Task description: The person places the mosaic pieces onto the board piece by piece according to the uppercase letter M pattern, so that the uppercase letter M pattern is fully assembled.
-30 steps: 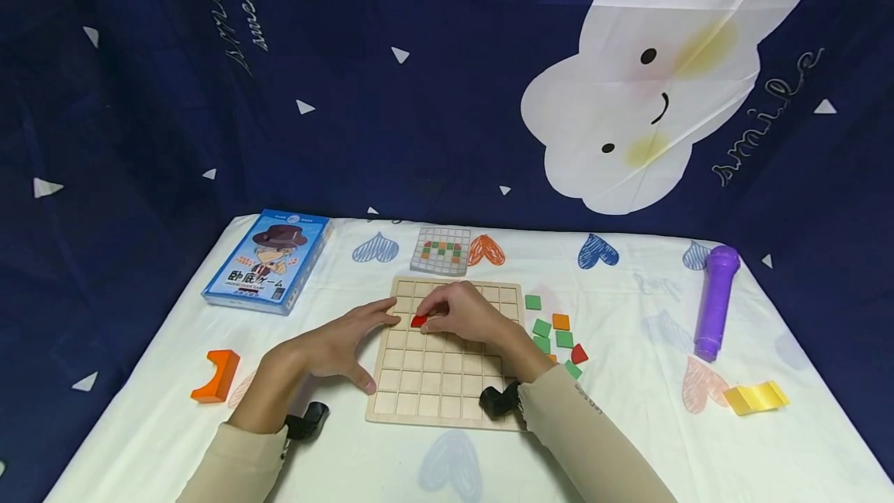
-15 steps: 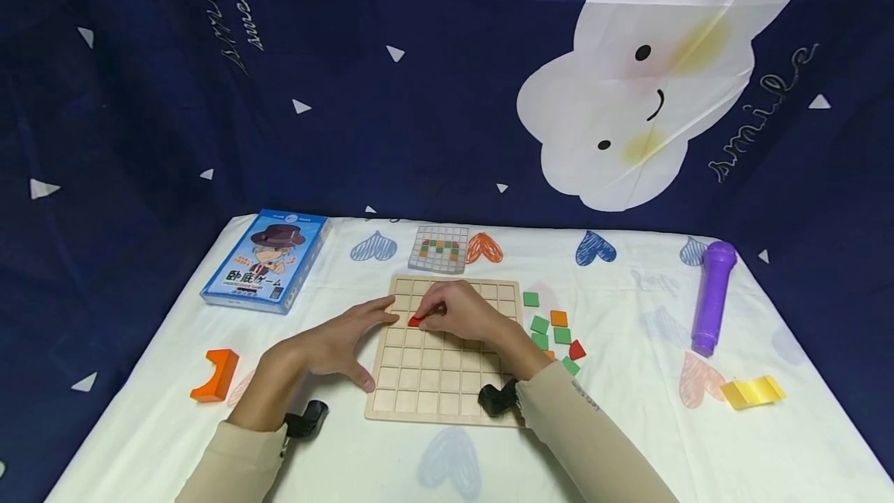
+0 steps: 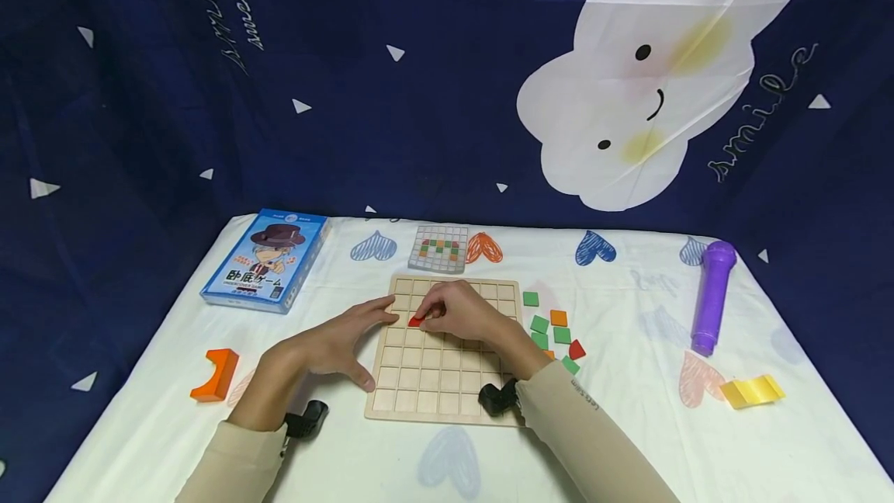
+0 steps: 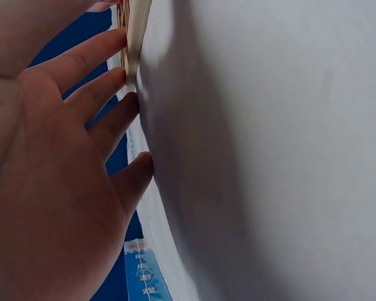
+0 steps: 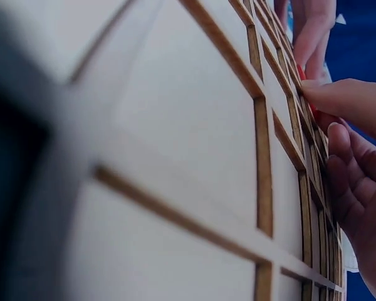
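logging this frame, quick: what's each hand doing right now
Left hand: open, straight fingers resting against the wooden grid board edge.
Right hand: pinching a small red tile on the board.

Small red tile (image 3: 417, 321) (partly hidden) on gridded wooden board (image 3: 447, 379)

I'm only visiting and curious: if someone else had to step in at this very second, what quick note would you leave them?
Right hand: pinches a red piece on the wooden grid board, left column, upper rows.
Left hand: open, fingers flat against the board's left edge.
Spare green, orange and red tiles lie right of the board; the pattern card lies behind it.
Done: no other cell visibly filled.
Left: seat the red piece, then probably fill cells to match the card.
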`<control>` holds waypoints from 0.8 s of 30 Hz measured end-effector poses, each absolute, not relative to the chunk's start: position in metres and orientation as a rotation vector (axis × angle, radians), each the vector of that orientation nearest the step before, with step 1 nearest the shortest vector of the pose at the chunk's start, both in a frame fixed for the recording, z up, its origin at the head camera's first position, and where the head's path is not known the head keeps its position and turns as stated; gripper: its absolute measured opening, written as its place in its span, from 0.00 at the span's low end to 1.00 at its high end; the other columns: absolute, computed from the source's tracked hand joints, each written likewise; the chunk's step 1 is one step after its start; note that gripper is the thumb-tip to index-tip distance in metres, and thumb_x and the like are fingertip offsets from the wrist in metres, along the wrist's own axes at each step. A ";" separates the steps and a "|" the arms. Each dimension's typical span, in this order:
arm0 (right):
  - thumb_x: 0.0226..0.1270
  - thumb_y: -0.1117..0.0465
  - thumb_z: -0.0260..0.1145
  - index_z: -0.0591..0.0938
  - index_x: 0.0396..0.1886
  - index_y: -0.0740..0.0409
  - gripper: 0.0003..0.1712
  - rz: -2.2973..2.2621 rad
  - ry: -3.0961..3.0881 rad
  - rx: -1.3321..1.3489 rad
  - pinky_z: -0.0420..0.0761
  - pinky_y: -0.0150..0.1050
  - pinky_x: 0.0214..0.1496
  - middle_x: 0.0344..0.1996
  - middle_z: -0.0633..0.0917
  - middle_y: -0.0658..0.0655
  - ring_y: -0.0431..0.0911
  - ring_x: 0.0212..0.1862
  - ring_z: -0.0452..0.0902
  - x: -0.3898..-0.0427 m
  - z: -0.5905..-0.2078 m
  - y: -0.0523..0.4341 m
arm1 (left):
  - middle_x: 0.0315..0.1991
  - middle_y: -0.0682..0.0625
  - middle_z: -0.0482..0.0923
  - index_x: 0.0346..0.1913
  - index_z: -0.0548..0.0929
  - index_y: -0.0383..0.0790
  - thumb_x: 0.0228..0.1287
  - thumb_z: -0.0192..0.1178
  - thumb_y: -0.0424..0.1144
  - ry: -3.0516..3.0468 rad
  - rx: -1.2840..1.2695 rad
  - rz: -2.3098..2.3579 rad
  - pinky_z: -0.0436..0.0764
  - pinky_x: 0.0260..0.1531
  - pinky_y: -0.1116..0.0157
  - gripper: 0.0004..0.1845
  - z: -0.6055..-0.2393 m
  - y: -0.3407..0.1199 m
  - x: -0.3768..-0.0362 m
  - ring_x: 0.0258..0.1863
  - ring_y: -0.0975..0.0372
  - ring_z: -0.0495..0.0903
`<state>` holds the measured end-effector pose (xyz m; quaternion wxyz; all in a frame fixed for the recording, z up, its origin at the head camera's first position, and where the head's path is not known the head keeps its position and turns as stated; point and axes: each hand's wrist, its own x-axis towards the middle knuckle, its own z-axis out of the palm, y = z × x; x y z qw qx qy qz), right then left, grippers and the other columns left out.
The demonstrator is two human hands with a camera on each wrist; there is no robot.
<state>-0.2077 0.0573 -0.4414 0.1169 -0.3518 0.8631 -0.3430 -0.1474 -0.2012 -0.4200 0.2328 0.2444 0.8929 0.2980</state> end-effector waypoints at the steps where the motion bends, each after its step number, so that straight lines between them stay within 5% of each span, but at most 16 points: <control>1: 0.63 0.63 0.74 0.92 0.40 0.53 0.07 -1.001 2.528 -1.030 0.78 0.26 0.39 0.35 0.88 0.50 0.33 0.33 0.76 -0.208 -0.441 0.057 | 0.84 0.43 0.46 0.75 0.67 0.39 0.41 0.83 0.50 2.454 0.674 0.817 0.57 0.75 0.33 0.56 -0.420 -0.201 -0.147 0.82 0.39 0.47; 15: 0.63 0.63 0.74 0.92 0.39 0.53 0.06 -1.038 2.501 -1.052 0.80 0.26 0.42 0.38 0.89 0.50 0.35 0.38 0.78 -0.208 -0.443 0.057 | 0.84 0.43 0.47 0.75 0.67 0.39 0.40 0.83 0.51 2.462 0.658 0.814 0.57 0.75 0.32 0.57 -0.417 -0.201 -0.146 0.82 0.39 0.47; 24: 0.65 0.62 0.73 0.90 0.45 0.56 0.10 -1.191 2.410 -1.003 0.84 0.30 0.49 0.48 0.88 0.50 0.42 0.46 0.83 -0.207 -0.429 0.078 | 0.84 0.44 0.46 0.76 0.67 0.40 0.41 0.83 0.50 2.459 0.656 0.806 0.57 0.75 0.33 0.56 -0.418 -0.200 -0.147 0.82 0.40 0.47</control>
